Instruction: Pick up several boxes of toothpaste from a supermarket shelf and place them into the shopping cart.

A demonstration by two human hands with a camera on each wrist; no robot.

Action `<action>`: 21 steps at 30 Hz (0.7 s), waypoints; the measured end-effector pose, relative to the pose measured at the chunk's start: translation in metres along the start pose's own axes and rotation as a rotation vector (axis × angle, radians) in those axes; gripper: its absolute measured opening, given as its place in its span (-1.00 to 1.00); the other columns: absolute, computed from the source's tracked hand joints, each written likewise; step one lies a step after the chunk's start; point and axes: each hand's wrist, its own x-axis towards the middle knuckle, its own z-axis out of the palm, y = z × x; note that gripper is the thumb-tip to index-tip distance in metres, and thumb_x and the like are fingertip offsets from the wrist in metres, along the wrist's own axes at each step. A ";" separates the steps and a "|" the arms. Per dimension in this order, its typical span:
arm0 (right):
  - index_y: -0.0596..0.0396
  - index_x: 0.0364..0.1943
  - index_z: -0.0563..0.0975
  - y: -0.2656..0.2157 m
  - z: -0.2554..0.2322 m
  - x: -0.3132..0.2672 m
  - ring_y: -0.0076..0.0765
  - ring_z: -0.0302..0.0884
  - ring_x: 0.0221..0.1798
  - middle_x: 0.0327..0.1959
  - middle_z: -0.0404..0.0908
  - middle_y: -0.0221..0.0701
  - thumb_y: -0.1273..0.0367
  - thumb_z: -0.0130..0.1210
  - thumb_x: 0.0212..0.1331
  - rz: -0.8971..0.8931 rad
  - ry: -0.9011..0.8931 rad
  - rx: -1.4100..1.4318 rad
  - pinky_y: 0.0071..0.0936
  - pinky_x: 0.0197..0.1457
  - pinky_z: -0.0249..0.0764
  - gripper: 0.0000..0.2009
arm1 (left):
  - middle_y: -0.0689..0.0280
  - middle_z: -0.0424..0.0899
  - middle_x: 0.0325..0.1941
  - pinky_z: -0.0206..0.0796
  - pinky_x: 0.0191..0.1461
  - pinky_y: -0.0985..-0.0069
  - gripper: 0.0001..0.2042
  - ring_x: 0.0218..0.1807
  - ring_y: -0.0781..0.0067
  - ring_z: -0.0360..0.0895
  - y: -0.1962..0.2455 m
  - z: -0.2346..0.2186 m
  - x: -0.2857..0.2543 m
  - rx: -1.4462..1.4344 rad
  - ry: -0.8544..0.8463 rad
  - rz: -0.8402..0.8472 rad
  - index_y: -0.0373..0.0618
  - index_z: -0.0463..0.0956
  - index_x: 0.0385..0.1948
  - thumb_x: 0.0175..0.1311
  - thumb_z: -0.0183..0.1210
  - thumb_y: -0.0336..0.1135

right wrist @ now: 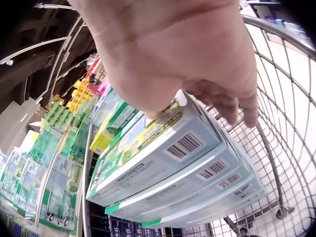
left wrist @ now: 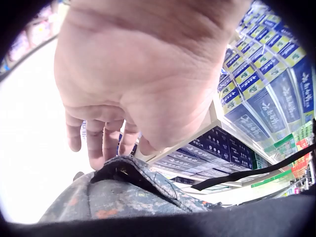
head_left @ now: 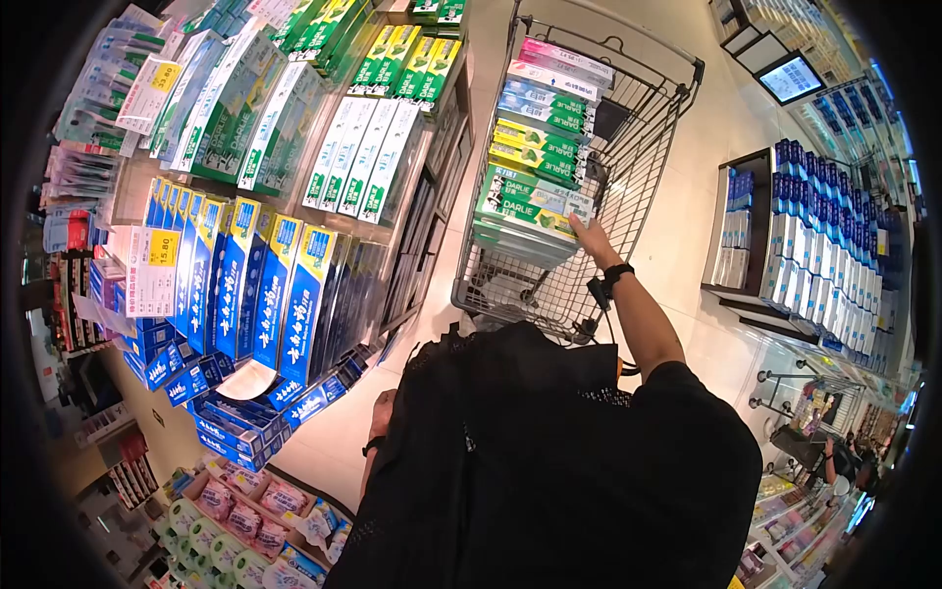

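My right hand (head_left: 595, 241) is at the end of a stack of green and white toothpaste boxes (head_left: 520, 208) in a wire shopping cart (head_left: 633, 187). Seen from the right wrist, the thumb of this hand (right wrist: 182, 59) lies on the top of a box (right wrist: 163, 153) and the other fingers bend down past its end; several similar boxes lie against it. My left hand (head_left: 382, 417) hangs low beside my body, away from the cart. In the left wrist view the fingers of the left hand (left wrist: 133, 79) hang loosely near camouflage-patterned cloth (left wrist: 133, 192), holding nothing.
Left of the cart stands a shelf display with blue boxes (head_left: 235, 285) and green and white boxes (head_left: 363, 157). Another display of blue and white boxes (head_left: 814, 236) is at the right. Pink packs (head_left: 245, 510) fill a bin at the lower left. A second cart (head_left: 819, 407) stands lower right.
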 end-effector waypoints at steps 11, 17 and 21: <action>0.03 -0.04 0.67 -0.019 -0.064 -0.157 -0.02 0.61 0.20 -0.01 0.73 -0.26 0.31 0.22 0.37 -0.479 0.302 -0.939 0.33 0.52 0.23 -0.81 | 0.13 0.76 0.05 0.51 -0.10 0.38 -0.53 -0.07 0.32 0.71 0.011 0.048 -0.032 -0.233 0.029 -0.053 -0.24 0.57 0.25 0.58 0.18 -0.01; 0.16 0.03 0.67 0.065 -0.053 -0.195 0.25 0.42 0.43 0.41 0.49 -0.01 0.31 0.38 0.23 -0.595 -0.027 -0.929 0.17 0.47 0.40 -0.66 | 0.13 0.79 0.11 0.46 -0.10 0.48 -0.55 -0.02 0.36 0.77 0.030 0.087 -0.051 -0.435 0.135 -0.414 -0.20 0.58 0.27 0.63 0.12 -0.02; 0.11 0.04 0.73 0.075 -0.046 -0.183 0.32 0.40 0.42 0.33 0.56 0.08 0.11 0.28 0.40 -0.723 -0.137 -1.102 0.22 0.47 0.37 -0.63 | 0.03 0.76 0.14 0.63 0.23 0.30 -0.57 0.08 0.19 0.77 0.004 0.152 -0.084 -0.597 0.277 -0.326 -0.32 0.55 0.30 0.68 0.09 -0.12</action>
